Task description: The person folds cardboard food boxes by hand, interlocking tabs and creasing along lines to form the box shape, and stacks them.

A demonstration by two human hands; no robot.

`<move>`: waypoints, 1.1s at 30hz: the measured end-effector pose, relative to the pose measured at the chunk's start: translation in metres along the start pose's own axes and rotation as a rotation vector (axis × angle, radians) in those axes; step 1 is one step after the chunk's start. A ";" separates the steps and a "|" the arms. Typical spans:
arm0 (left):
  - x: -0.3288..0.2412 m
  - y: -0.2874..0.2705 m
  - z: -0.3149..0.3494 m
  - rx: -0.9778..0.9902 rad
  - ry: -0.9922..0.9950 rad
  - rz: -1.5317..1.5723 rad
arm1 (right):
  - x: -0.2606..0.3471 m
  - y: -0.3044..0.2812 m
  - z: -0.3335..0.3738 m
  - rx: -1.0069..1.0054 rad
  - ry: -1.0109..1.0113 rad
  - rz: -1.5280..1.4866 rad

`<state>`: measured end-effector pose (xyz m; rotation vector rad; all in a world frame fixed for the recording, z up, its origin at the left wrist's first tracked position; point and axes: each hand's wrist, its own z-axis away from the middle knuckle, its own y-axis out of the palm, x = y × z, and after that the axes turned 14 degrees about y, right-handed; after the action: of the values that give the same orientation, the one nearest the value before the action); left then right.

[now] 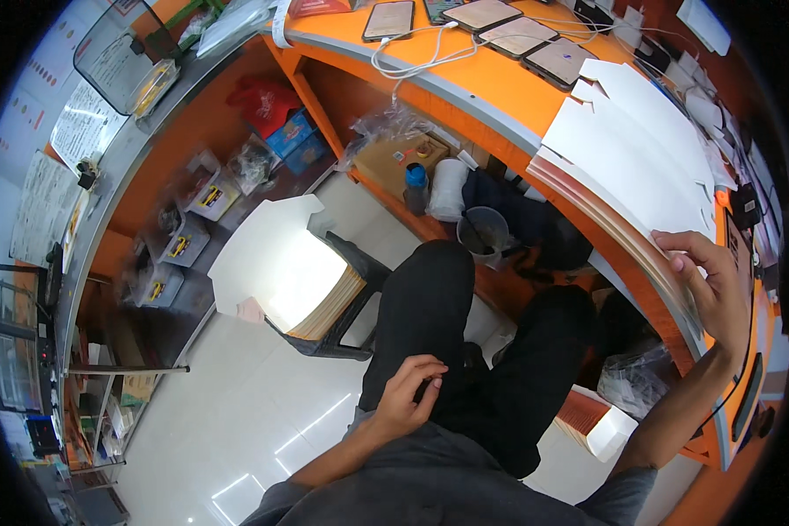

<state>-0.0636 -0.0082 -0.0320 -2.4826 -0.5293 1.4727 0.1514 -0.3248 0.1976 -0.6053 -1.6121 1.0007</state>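
Observation:
A stack of white card sheets (627, 140) with brownish undersides lies on the right part of the orange desk, overhanging its near edge. My right hand (714, 285) is at that edge, its index finger and thumb closed on the border of a sheet. Above my lap, my left hand (408, 399) hangs with loosely curled fingers; a gap shows between thumb and index finger, and I see nothing held. Left of my knees, another stack of white cut card sheets (302, 259) rests on a black stool (359, 337), the top sheet shining brightly.
Several phones (517, 37) and white cables (421, 63) lie on the desk (500, 96). Beneath it are a cardboard box (399, 162), a blue-capped bottle (415, 188) and a bucket (484, 232). Plastic bins (184, 241) line a left shelf. A white-flapped carton (600, 430) stands near my right leg.

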 end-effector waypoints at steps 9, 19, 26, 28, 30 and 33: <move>0.006 0.005 -0.014 0.082 0.000 0.003 | 0.029 0.010 0.008 -0.332 0.034 0.368; 0.010 0.002 -0.029 -0.044 -0.072 0.131 | 0.018 -0.021 0.002 -0.417 -0.074 0.143; 0.014 -0.021 -0.051 -0.229 -0.148 0.365 | 0.027 -0.032 -0.003 -1.061 -0.090 0.067; 0.007 -0.033 -0.058 -0.257 -0.209 0.384 | 0.051 -0.020 0.013 -1.268 -0.263 0.350; 0.005 -0.063 -0.062 -0.326 -0.237 0.507 | 0.094 0.029 0.042 -1.043 -0.203 0.401; 0.000 -0.100 -0.062 -0.586 -0.320 0.790 | 0.107 0.076 0.061 -0.665 -0.722 0.113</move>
<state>-0.0292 0.0838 0.0337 -3.1306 0.0256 2.2951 0.0551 -0.2173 0.1860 -0.8352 -2.6217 0.7878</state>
